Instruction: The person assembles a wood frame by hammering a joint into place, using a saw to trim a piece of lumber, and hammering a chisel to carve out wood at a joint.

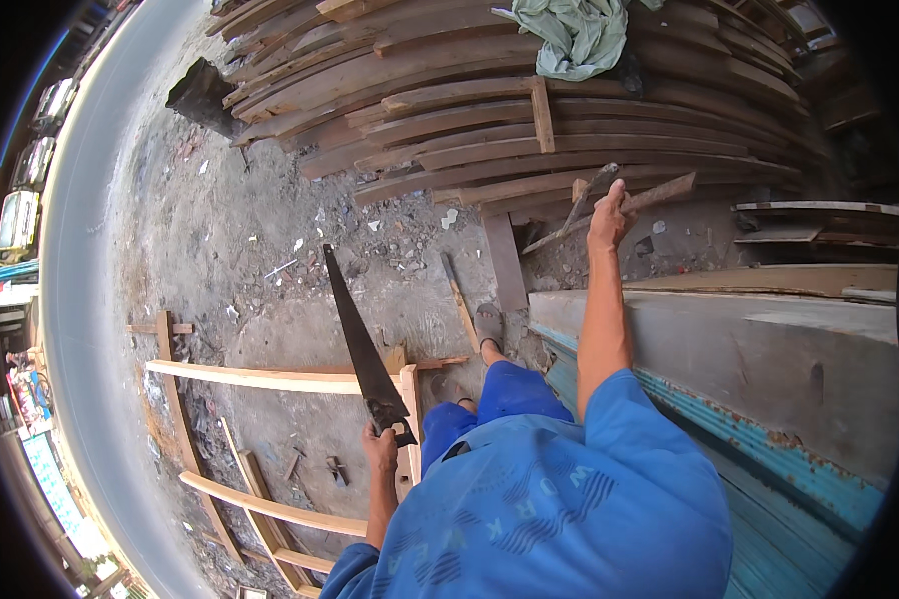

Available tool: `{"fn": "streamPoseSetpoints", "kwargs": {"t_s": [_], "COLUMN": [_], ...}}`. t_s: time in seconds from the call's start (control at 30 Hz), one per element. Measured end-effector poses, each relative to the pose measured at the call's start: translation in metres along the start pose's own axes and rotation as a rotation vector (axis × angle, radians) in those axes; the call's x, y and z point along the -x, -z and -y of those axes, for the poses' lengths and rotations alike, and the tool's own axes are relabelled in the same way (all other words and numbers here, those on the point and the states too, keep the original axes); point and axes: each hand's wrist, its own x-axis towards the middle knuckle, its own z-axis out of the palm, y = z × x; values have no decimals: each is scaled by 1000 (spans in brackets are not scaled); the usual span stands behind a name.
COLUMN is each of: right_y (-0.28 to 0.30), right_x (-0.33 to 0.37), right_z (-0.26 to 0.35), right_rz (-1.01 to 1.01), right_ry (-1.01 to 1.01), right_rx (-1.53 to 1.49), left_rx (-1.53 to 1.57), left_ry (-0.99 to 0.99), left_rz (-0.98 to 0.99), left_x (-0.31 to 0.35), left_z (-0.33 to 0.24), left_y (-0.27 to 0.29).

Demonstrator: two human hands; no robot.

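My left hand [382, 449] is closed round the handle of a handsaw [355, 324]. Its dark blade points up and away, crossing in front of a pale wooden rail. My right arm stretches far out to the right. At its end my right hand [609, 217] is closed on a strip of wood [661, 192], which sticks out on both sides of the fingers. A shorter dark-ended stick [591, 193] lies just left of that hand; whether the hand touches it cannot be told.
Stacked brown boards [449, 130] fill the far side, with a pale green sheet [579, 38] on top. A pale timber frame [270, 377] stands at left. A loose stick [459, 299] lies near my foot. On the right is a grey-and-blue bench-like structure [749, 329]. A road [80, 299] runs beyond.
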Motion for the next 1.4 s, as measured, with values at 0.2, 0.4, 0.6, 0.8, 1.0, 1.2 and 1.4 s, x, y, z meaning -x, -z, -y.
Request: {"fn": "streamPoseSetpoints", "kwargs": {"t_s": [0.2,0.4,0.6,0.8,1.0,1.2,1.4], "right_y": [-13,24,40,54,48,29,-9], "right_x": [-46,-32,-15,3,43,50,12], "right_z": [43,62,0,-24,-19,2,99], "right_rz": [-290,-372,-640,-765,-610,37,245], "right_ry": [-97,-58,-209,-380,-843,-591,-30], "right_rx": [-69,-214,-312,-212,-534,-201,1060], "left_rx": [-80,-158,-176,-211,-255,-180,-191], "left_ry": [67,1,-165,-156,-136,-117,-37], "left_rz": [1,195,390,455,400,355,320], "left_x": [-24,-73,-95,-90,-90,-97,-80], "left_z": [-44,-79,-84,-82,-74,-57,-73], "left_y": [-35,-74,-108,-111,-88,-74,-78]}}
